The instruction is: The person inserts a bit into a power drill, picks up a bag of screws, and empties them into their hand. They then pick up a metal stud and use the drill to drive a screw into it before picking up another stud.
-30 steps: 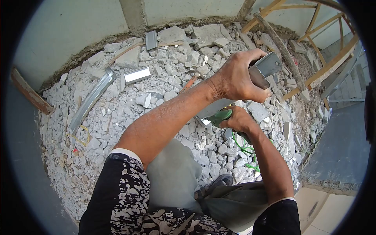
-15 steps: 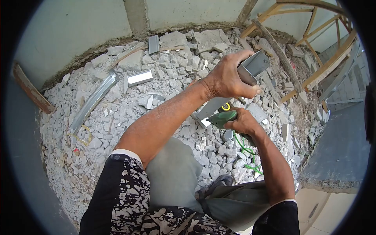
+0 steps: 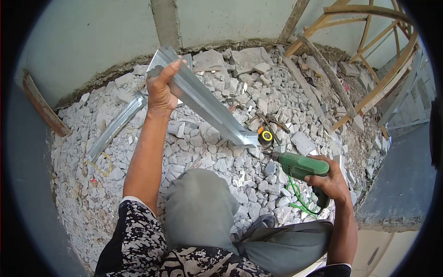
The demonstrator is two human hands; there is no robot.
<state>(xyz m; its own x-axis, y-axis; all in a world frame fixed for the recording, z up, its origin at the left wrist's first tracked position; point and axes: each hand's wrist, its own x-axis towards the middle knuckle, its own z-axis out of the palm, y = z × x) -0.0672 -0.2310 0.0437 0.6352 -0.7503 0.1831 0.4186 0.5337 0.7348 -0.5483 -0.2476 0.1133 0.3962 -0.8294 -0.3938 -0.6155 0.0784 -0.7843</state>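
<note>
My left hand (image 3: 162,90) grips the upper end of a long metal channel (image 3: 203,99), which slants down to the right. A short bracket-like metal piece (image 3: 249,139) sits at the channel's lower end. In my right hand (image 3: 330,180) is a green power drill (image 3: 300,165), its tip pointing left, a little apart from the channel's lower end. A green cord (image 3: 300,203) lies below the drill. Between the channel end and the drill, a black and yellow tape measure (image 3: 266,137) rests on the rubble, beside a dark tool (image 3: 277,124) I cannot make out fully.
Broken concrete rubble (image 3: 221,171) covers the ground. Another bent metal channel (image 3: 117,124) lies at the left. Wooden frames (image 3: 387,83) and a loose plank (image 3: 330,74) stand at the right. A wall (image 3: 101,41) runs along the back.
My left hand has swung left, and the channel now slants from upper left to lower right. My right hand has drawn the drill right and down, away from the metal.
</note>
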